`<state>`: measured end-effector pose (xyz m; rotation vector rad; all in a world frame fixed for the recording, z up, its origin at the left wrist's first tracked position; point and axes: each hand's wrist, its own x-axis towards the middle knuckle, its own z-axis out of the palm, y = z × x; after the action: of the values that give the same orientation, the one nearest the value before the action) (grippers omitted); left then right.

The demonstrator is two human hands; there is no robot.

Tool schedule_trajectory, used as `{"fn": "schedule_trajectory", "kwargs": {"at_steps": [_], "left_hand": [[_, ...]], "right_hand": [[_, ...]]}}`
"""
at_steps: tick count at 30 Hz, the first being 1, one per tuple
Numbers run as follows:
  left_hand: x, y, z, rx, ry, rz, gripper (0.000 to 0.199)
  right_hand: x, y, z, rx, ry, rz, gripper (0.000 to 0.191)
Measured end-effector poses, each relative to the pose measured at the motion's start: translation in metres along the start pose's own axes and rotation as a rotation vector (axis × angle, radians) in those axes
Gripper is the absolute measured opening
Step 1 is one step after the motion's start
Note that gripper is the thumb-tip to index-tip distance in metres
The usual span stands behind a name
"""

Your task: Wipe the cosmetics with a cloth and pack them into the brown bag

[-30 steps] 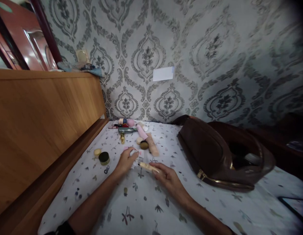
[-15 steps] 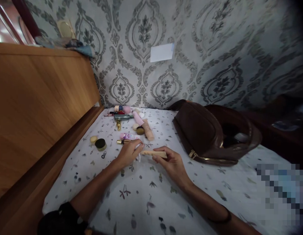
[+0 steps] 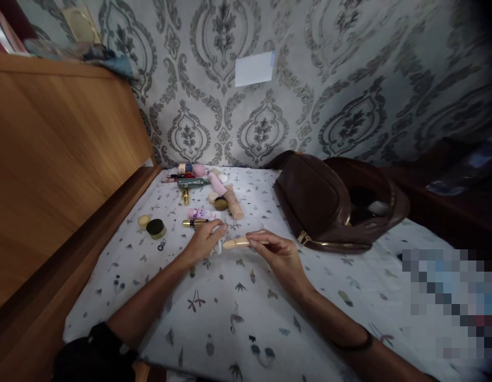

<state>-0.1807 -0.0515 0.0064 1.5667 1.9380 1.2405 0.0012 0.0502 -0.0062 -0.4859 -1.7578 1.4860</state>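
Observation:
My right hand [image 3: 281,256] pinches one end of a slim beige cosmetic tube [image 3: 237,242] between thumb and fingers. The tube points left towards my left hand [image 3: 206,241], whose fingers are closed on a crumpled white wipe [image 3: 218,247]. Tube tip and wipe are very close; whether they touch is hard to tell. Just behind my left hand lie a black-and-gold lipstick-like tube [image 3: 192,223] and a pink-and-white printed tube [image 3: 200,214]. Further left, a round dark-lidded jar [image 3: 156,228] sits beside a small yellowish round piece [image 3: 143,220].
A brown leather bag [image 3: 313,196] with its zip open stands at the right. Towards the wall lie a larger beige tube [image 3: 233,203], a pink tube [image 3: 217,183], a green tube [image 3: 192,183] and a small gold bottle [image 3: 185,197]. A wooden panel [image 3: 71,132] borders the left.
The view has tilted slightly down. My right hand has shifted its grip along the beige tube, which has turned a little. My left hand stays closed on the wipe.

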Motion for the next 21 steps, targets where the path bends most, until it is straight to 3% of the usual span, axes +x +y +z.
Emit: {"fn": "schedule_trajectory", "kwargs": {"at_steps": [2, 4, 7, 9, 11, 15, 17, 21], "left_hand": [[0.000, 0.001, -0.002, -0.103, -0.064, -0.027, 0.038], [-0.001, 0.005, -0.007, -0.170, -0.216, -0.030, 0.035], [-0.003, 0.012, -0.014, -0.187, -0.433, -0.011, 0.051], [-0.004, 0.015, -0.015, -0.183, -0.483, -0.026, 0.053], [-0.005, 0.015, -0.015, -0.209, -0.508, -0.083, 0.043], [-0.006, 0.014, -0.011, -0.286, -0.497, -0.190, 0.032], [-0.006, 0.013, -0.010, -0.316, -0.425, -0.193, 0.034], [-0.005, 0.012, -0.007, -0.335, -0.199, -0.187, 0.042]], "right_hand": [[0.000, 0.003, -0.001, 0.045, 0.038, 0.027, 0.022], [0.000, 0.005, -0.002, 0.088, 0.065, 0.059, 0.025], [0.000, 0.005, -0.003, 0.126, 0.077, 0.093, 0.031], [0.000, 0.004, -0.003, 0.136, 0.074, 0.097, 0.031], [0.001, 0.003, -0.004, 0.139, 0.068, 0.100, 0.031], [0.005, 0.003, -0.007, 0.169, 0.085, 0.113, 0.046], [0.006, 0.002, -0.008, 0.169, 0.092, 0.131, 0.052], [0.008, -0.002, -0.010, 0.131, 0.049, 0.168, 0.044]]}}
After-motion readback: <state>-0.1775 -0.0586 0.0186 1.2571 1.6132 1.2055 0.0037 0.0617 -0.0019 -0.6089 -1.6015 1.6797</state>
